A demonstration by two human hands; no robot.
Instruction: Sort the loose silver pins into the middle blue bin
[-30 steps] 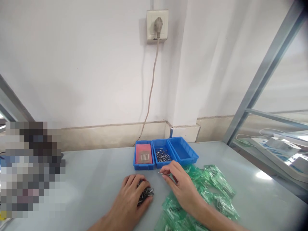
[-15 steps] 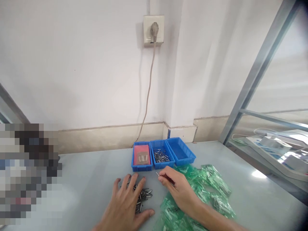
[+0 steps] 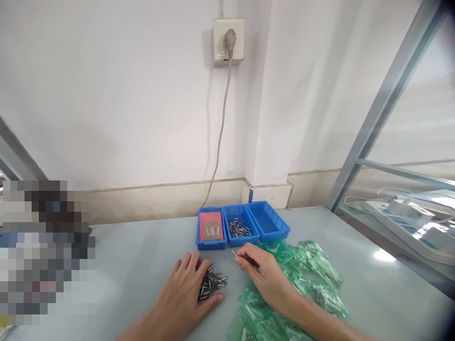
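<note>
My left hand [image 3: 185, 291] lies flat on the grey table, fingers stretched out, curled around a small heap of dark metal pins [image 3: 211, 284] that it touches. My right hand [image 3: 265, 274] is closed in a pinch on one thin metal pin [image 3: 234, 253], whose tip sticks out to the left, just in front of the blue trays. Three small blue trays stand in a row: the left one [image 3: 210, 244] holds a pink card with small parts, the middle one [image 3: 237, 239] holds several metal pins, the right one [image 3: 273, 232] looks empty.
A spread of small green plastic bags [image 3: 305, 274] lies under and to the right of my right forearm. A wall socket with a plugged cable [image 3: 228, 40] is above the trays. A metal shelf frame [image 3: 377, 118] stands at the right. A blurred-out area sits at the left.
My left hand first spread open over the pin heap, then drew its fingers together beside it. My right hand stayed nearly still with the pin in its pinch.
</note>
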